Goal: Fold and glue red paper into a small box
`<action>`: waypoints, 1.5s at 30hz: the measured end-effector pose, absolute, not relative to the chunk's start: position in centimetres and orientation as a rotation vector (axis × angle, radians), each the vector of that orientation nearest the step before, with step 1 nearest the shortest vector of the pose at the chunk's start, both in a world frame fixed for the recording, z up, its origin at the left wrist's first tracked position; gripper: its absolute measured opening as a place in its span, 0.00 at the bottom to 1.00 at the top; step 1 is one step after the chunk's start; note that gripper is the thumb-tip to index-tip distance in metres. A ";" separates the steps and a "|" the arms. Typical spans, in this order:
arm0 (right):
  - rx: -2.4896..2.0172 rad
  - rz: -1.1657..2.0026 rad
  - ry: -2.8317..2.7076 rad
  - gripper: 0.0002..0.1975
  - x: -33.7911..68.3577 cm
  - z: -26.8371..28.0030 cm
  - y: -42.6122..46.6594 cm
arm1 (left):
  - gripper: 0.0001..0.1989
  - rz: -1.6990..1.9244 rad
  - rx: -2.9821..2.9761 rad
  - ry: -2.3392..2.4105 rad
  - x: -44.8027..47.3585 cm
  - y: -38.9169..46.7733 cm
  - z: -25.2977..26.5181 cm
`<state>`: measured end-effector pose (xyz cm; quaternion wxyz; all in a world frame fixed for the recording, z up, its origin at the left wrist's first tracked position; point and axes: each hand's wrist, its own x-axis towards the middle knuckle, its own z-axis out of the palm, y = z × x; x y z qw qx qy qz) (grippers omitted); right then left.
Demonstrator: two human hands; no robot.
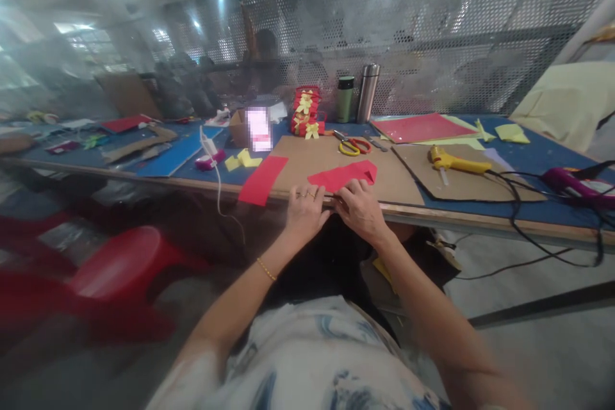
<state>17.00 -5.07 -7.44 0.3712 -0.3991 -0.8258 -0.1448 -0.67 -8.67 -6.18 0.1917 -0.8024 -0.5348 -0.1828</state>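
A piece of red paper [336,174] lies on a brown cardboard sheet [300,150] in front of me, folded over at its right end. My left hand [306,206], with rings on its fingers, is closed on the paper's near edge. Beside it, my right hand [359,206] has its fingers bent over the same edge, pinching it. The thumbs lie close together at the table's front edge. Just left of my hands, a second red paper strip [263,180] overlaps the cardboard and hangs a little over the edge.
Yellow-handled scissors [348,146] and red-handled pliers [360,145] lie behind the paper. A yellow glue gun [459,161] rests on cardboard at right, its cable trailing off the edge. At the back stand a red box-like craft [306,112], a green tumbler [344,99] and a steel flask [368,93].
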 end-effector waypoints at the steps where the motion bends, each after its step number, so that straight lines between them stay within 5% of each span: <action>1: -1.028 -0.377 -2.122 0.09 17.0 -7.4 -5.1 | 0.24 -0.505 -2.261 -1.495 -0.6 -8.6 -6.1; 9: -1.109 -0.418 -2.143 0.13 16.3 -7.3 -5.3 | 0.25 -0.474 -2.243 -1.475 0.0 -8.3 -5.9; 16: -0.869 -0.027 -2.138 0.16 20.6 -6.1 -3.7 | 0.31 -0.386 -2.237 -1.493 0.0 -8.0 -5.3; 29: -1.209 -0.429 -2.209 0.13 23.3 -6.7 -3.9 | 0.31 -0.445 -2.315 -1.498 -1.8 -6.4 -4.1; 37: -1.126 -0.164 -2.195 0.13 23.4 -7.0 -4.2 | 0.36 -0.524 -2.411 -1.416 -1.4 -5.1 -4.6; 45: -1.116 -0.285 -2.239 0.15 23.5 -7.0 -4.6 | 0.38 -0.482 -2.401 -1.497 -1.2 -5.1 -4.4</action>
